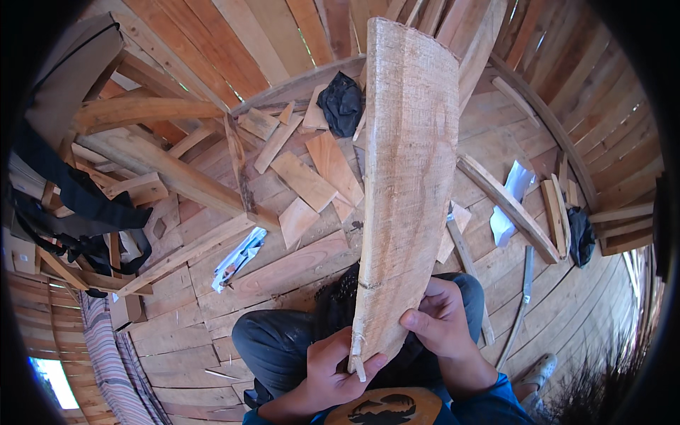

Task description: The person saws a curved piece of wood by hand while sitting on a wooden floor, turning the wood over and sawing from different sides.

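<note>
A long, rough-sawn wooden board (409, 177) rises in front of me, its far end reaching toward the plank wall. My left hand (338, 365) grips the near left corner, where a small splinter of wood (360, 368) sticks out. On the right edge near the lower end, my right hand (443, 319) is closed, with the thumb on the face of the board and the other fingers partly behind it. The board hides much of the floor behind it, and my bent knees are on both sides of its near end.
Several wood offcuts (304, 180) lie on the plank floor ahead, near a black plastic bag (341, 104). A wooden frame (177, 170) stands at left. To the right are a long batten (508, 207), crumpled white paper (511, 202) and a handsaw-like metal strip (528, 275).
</note>
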A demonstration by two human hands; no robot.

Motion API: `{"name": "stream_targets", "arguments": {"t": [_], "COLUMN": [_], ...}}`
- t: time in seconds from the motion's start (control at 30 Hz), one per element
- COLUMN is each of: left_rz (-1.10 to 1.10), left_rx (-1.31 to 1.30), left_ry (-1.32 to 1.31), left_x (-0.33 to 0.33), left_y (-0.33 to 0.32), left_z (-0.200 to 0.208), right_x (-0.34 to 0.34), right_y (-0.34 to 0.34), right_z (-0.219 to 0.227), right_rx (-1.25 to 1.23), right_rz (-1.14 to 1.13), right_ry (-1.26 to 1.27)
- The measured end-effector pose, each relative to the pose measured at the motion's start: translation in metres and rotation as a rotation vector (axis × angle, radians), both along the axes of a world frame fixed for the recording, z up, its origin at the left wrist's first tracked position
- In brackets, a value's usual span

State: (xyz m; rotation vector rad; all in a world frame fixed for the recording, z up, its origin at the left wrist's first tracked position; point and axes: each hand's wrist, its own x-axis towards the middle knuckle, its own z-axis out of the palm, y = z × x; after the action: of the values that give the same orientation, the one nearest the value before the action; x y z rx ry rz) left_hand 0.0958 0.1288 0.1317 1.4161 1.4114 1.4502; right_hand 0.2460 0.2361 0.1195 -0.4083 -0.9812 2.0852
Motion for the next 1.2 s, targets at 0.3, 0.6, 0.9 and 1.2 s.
{"name": "stream_targets", "arguments": {"t": [0.3, 0.6, 0.9, 1.2], "left_rz": [0.009, -0.061, -0.515, -0.692], "left_rx": [0.007, -0.416, -0.732, -0.894], "left_ry": [0.064, -0.039, -0.326, -0.019], "left_x": [0.004, -0.023, -0.031, -0.026], "left_y": [0.006, 0.001, -0.002, 0.007], "left_z": [0.000, -0.017, -0.080, -0.127], "right_x": [0.002, 0.089, 0.191, 0.205], "right_y": [0.006, 0.116, 0.078, 0.099], "right_z": [-0.010, -0.131, -0.281, -0.272], "right_rx": [-0.017, 0.186, 0.418, 0.479], "right_rz": [-0.003, -0.426, -0.220, -0.472], "right_ry": [0.030, -0.897, -1.934, -1.764]}}
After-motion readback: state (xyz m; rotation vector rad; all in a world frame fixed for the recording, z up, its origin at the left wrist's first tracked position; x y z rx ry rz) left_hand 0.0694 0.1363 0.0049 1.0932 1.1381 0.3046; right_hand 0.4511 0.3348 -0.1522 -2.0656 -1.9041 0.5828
